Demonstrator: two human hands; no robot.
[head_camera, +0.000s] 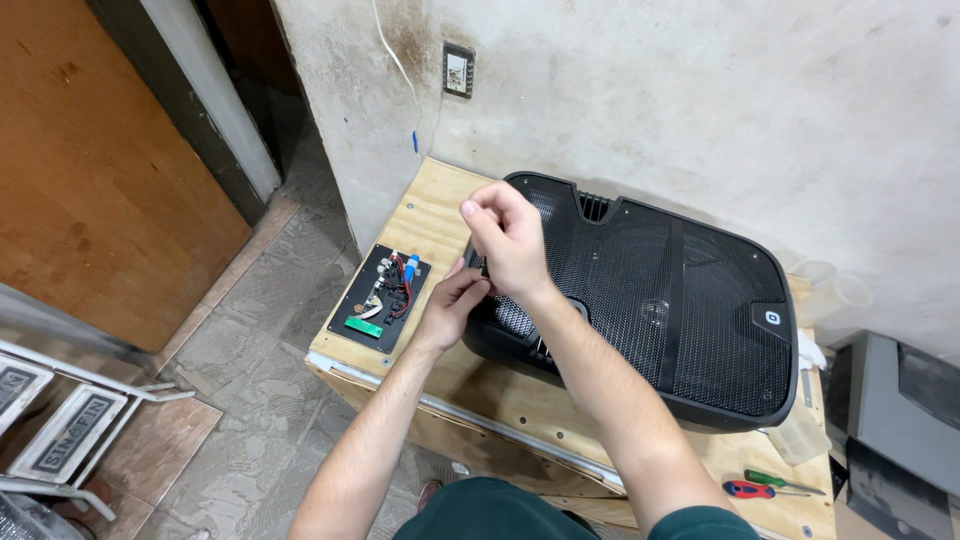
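A large black loudspeaker (680, 310) with a metal mesh grille lies face up on a plywood workbench (430, 205). My left hand (452, 303) presses against the speaker's left end, fingers curled at its edge. Just above it, my right hand (508, 235) hovers over the same end with fingertips pinched together; whether something small sits between them I cannot tell. A black panel with a circuit board and coloured wires (388, 295) lies flat on the bench, left of my left hand.
Two screwdrivers, one red-and-blue (752, 489) and one green (772, 479), lie at the bench's near right corner. Clear plastic containers (835, 295) stand by the speaker's right end. A wall socket (458, 70) is behind; a wooden door (90, 170) stands at left.
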